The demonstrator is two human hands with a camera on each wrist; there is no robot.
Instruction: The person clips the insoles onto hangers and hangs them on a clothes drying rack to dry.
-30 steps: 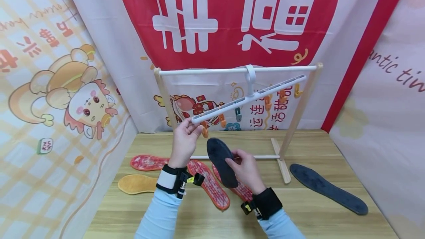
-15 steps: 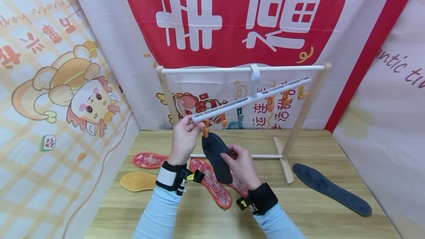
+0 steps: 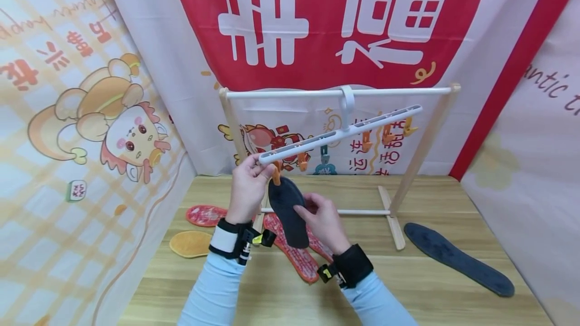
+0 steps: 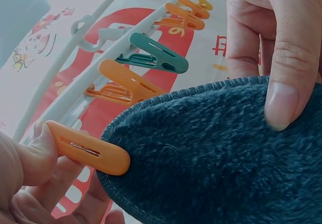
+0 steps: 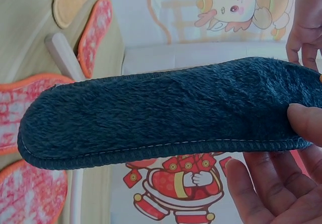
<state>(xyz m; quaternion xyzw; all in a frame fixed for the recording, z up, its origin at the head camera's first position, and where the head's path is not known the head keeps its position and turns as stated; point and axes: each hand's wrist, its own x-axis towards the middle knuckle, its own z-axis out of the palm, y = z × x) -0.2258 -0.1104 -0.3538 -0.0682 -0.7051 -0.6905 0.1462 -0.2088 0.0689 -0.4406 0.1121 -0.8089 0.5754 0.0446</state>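
Note:
My left hand [image 3: 246, 190] pinches the orange clothespin [image 4: 88, 148] at the near left end of the white clip hanger [image 3: 335, 138]. With thumb and fingers, my right hand [image 3: 322, 219] grips a dark blue fleecy insole [image 3: 285, 205] by its side edge. The insole's rounded tip lies at the clothespin's mouth, whose orange leg overlaps the fleece in the left wrist view. Its other end hangs free above the table, fleecy face showing in the right wrist view [image 5: 151, 113]. Another orange clothespin [image 4: 126, 83] and a green clothespin [image 4: 158, 53] hang farther along the hanger.
The hanger hooks over the rail [image 3: 290, 94] of a wooden-legged rack. A second dark insole [image 3: 457, 258] lies at the table's right. Red patterned insoles [image 3: 301, 260] and a tan insole [image 3: 190, 244] lie beneath and left of my hands. A printed cloth [image 3: 317, 72] hangs behind.
My right hand has brought the dark insole up and left, its tip now at the clothespin my left hand pinches. The hanger's near end has dipped slightly left as the view shifted.

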